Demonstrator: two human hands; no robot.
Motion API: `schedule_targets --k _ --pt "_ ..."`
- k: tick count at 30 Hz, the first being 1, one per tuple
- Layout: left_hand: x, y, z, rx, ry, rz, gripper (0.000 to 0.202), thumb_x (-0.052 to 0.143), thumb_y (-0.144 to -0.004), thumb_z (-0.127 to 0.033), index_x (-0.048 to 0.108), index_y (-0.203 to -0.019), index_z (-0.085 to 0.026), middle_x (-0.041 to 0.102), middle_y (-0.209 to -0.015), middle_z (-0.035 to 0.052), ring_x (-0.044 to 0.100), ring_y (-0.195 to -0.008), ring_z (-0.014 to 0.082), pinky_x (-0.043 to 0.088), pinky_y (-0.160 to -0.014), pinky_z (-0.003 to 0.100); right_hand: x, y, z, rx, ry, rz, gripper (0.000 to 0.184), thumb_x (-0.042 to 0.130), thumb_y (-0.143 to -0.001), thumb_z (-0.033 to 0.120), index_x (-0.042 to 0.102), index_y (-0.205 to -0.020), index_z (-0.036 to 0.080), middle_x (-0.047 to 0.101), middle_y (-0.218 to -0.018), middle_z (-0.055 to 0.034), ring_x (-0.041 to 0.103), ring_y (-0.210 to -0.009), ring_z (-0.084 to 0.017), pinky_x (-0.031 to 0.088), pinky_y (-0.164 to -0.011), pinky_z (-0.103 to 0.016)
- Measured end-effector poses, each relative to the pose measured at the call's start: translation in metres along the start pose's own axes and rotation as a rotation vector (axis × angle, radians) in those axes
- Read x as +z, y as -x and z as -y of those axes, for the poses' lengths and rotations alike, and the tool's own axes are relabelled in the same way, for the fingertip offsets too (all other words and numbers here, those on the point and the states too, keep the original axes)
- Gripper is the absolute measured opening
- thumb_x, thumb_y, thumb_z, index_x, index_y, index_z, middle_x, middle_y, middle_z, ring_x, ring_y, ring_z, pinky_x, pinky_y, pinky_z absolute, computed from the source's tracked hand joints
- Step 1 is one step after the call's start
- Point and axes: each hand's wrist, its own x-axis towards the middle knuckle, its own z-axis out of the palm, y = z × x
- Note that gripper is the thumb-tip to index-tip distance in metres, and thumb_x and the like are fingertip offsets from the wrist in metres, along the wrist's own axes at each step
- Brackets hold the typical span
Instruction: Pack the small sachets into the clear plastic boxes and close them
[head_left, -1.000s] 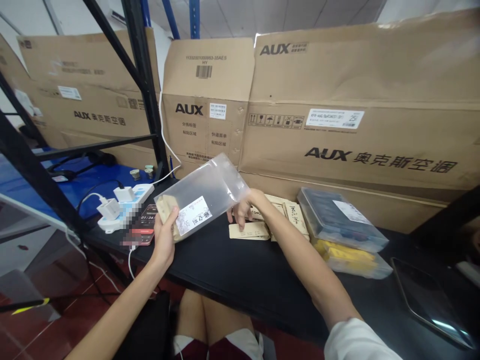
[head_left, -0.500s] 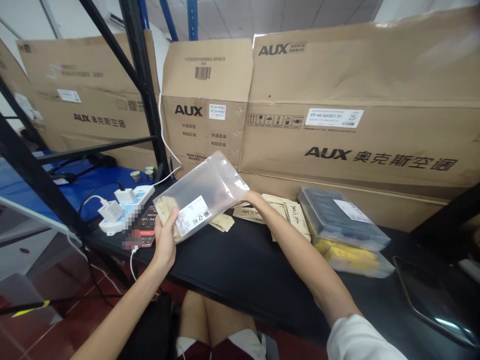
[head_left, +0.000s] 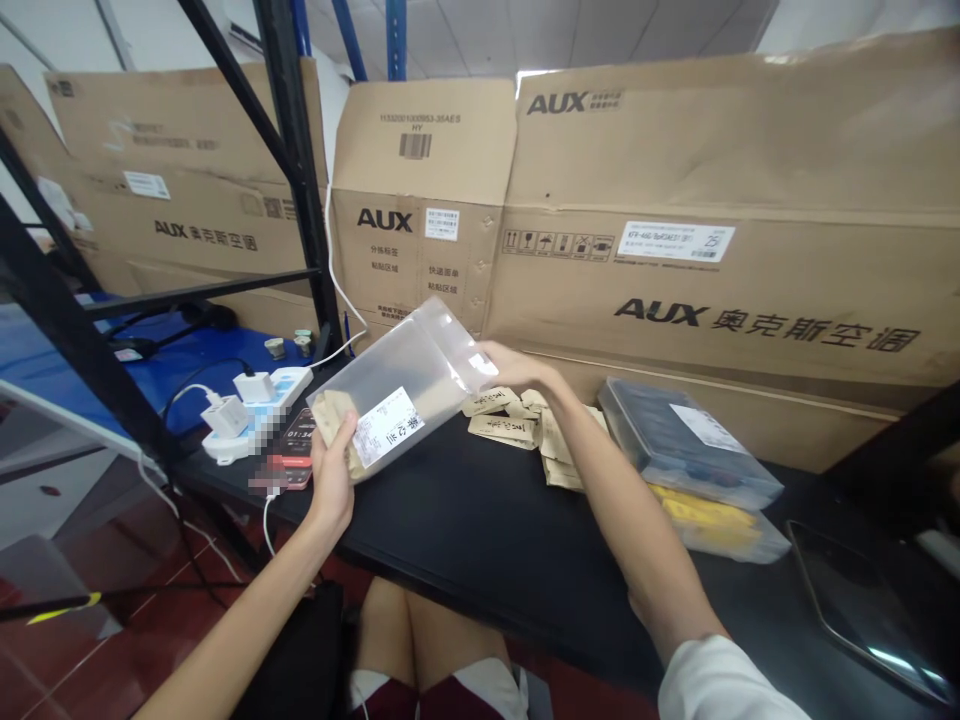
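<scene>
My left hand (head_left: 332, 482) grips the bottom end of a frosted clear zip pouch (head_left: 409, 385) with a white label, held tilted above the black table (head_left: 480, 540). A few tan paper sachets lie inside the pouch near my left thumb. My right hand (head_left: 516, 368) is at the pouch's upper open end, fingers closed on its rim; whether it also holds a sachet is hidden. Several loose tan sachets (head_left: 517, 425) lie on the table just below the right hand.
Two filled plastic pouches (head_left: 686, 455) are stacked to the right, a dark tablet (head_left: 870, 600) beyond them. A white power strip (head_left: 251, 405) and a phone (head_left: 294, 445) sit at the left. Large AUX cardboard boxes (head_left: 712, 220) wall the back. Black rack posts (head_left: 292, 170) stand at the left.
My right hand rose from the sachets on the table to the pouch's open top end. The sachet pile has shifted and spread. The left hand keeps its grip on the pouch.
</scene>
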Motion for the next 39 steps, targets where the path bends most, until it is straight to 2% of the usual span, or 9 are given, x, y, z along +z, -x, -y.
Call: schedule_targets --k 5,10,17,20,27,31,35,37,39 --pt "-0.001 0.000 0.002 -0.012 -0.005 0.011 0.059 0.087 -0.089 -0.034 0.065 -0.142 -0.022 0.073 -0.141 0.0121 0.073 -0.128 0.0299 0.055 -0.116 0.047 -0.048 0.033 -0.007 -0.212 -0.572 -0.533 0.059 0.078 -0.065 0.022 0.067 -0.122 0.028 0.068 -0.114 -0.0036 0.067 -0.097 -0.021 0.064 -0.078 -0.036" --pt "0.000 0.001 0.000 -0.020 0.009 0.002 0.057 0.085 -0.090 -0.032 0.065 -0.143 -0.022 0.073 -0.141 0.0111 0.072 -0.129 0.0296 0.056 -0.115 0.046 -0.044 0.027 0.006 -0.328 -0.672 -0.668 0.062 0.081 -0.058 0.021 0.066 -0.117 0.030 0.064 -0.112 -0.0023 0.062 -0.085 -0.019 0.057 -0.059 -0.029" --pt "0.001 0.001 -0.001 -0.017 -0.020 -0.003 0.053 0.083 -0.091 -0.033 0.065 -0.140 -0.022 0.074 -0.139 0.0118 0.073 -0.127 0.0297 0.054 -0.117 0.047 -0.040 0.018 0.009 -0.409 -0.765 -0.740 0.060 0.082 -0.059 0.022 0.069 -0.117 0.032 0.067 -0.108 0.0000 0.063 -0.084 -0.016 0.056 -0.056 -0.024" --pt "-0.001 0.000 0.002 -0.012 -0.021 0.005 0.056 0.085 -0.091 -0.034 0.065 -0.142 -0.023 0.073 -0.141 0.0105 0.072 -0.129 0.0286 0.051 -0.120 0.046 -0.039 0.022 0.013 -0.329 -0.693 -0.618 0.057 0.088 -0.058 0.021 0.074 -0.113 0.029 0.072 -0.101 0.0005 0.066 -0.079 -0.017 0.057 -0.055 -0.026" --pt "-0.005 0.005 0.007 -0.001 -0.176 0.200 0.066 0.093 -0.081 -0.047 0.068 -0.137 -0.022 0.075 -0.133 0.0119 0.073 -0.123 0.0325 0.057 -0.108 0.044 -0.006 0.025 0.069 0.075 -0.184 0.114 0.056 0.096 -0.075 0.046 0.083 -0.123 0.022 0.083 -0.108 -0.0084 0.077 -0.072 -0.019 0.056 -0.051 -0.025" --pt "-0.005 0.008 0.007 0.010 -0.160 0.251 0.067 0.090 -0.083 -0.050 0.067 -0.138 -0.020 0.073 -0.135 0.0130 0.071 -0.126 0.0331 0.057 -0.107 0.042 0.017 0.017 0.088 0.151 -0.043 0.123 0.057 0.089 -0.081 0.062 0.082 -0.121 0.021 0.083 -0.111 -0.0101 0.075 -0.061 -0.017 0.047 -0.040 -0.022" --pt "-0.004 0.011 0.005 0.033 -0.217 0.307 0.069 0.092 -0.080 -0.049 0.066 -0.138 -0.021 0.072 -0.136 0.0125 0.070 -0.127 0.0337 0.057 -0.106 0.040 0.035 0.005 0.084 0.097 0.101 0.118 0.052 0.082 -0.088 0.063 0.080 -0.120 0.022 0.076 -0.078 -0.0013 0.061 -0.045 -0.011 0.043 -0.041 -0.023" --pt "-0.003 0.012 0.003 0.034 -0.250 0.327 0.071 0.094 -0.077 -0.047 0.066 -0.137 -0.022 0.071 -0.138 0.0123 0.069 -0.130 0.0339 0.056 -0.108 0.040 0.040 -0.001 0.078 0.000 0.010 0.147 0.057 0.085 -0.088 0.058 0.076 -0.131 0.023 0.078 -0.081 -0.0012 0.066 -0.054 -0.014 0.052 -0.051 -0.025" --pt "-0.002 0.014 0.002 0.025 -0.257 0.335 0.074 0.095 -0.076 -0.047 0.065 -0.138 -0.022 0.070 -0.141 0.0126 0.068 -0.132 0.0343 0.055 -0.109 0.041 0.043 -0.005 0.072 -0.105 -0.163 0.225 0.069 0.088 -0.086 0.053 0.068 -0.145 0.024 0.083 -0.106 -0.0070 0.078 -0.081 -0.021 0.063 -0.072 -0.032"
